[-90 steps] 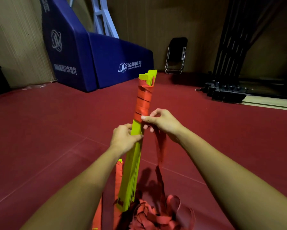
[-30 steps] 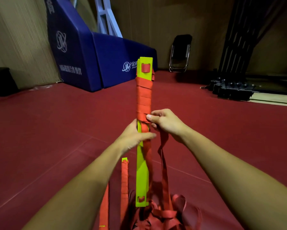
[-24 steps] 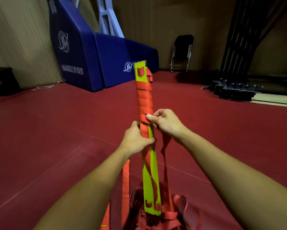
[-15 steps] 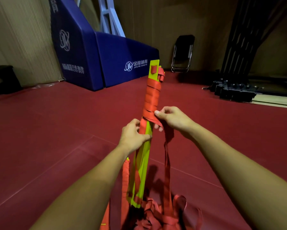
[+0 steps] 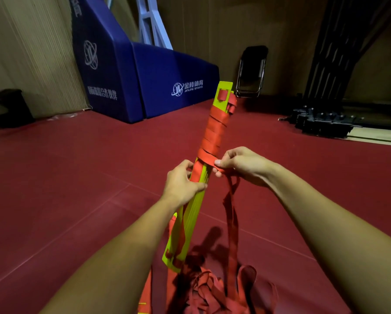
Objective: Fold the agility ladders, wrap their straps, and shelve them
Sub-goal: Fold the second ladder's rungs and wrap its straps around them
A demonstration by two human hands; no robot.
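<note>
Head view shows wrapping in progress: left hand (image 5: 182, 180) grips the folded ladder (image 5: 193, 200), right hand (image 5: 237, 164) pinches the strap (image 5: 212, 134), which probably must next go tightly around, lower down.

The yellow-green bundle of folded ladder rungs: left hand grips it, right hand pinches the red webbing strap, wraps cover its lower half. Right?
No: the head view shows the red webbing strap wound round the upper half of the yellow-green bundle, not the lower. The left hand does grip it, and the right hand pinches the strap.
</note>
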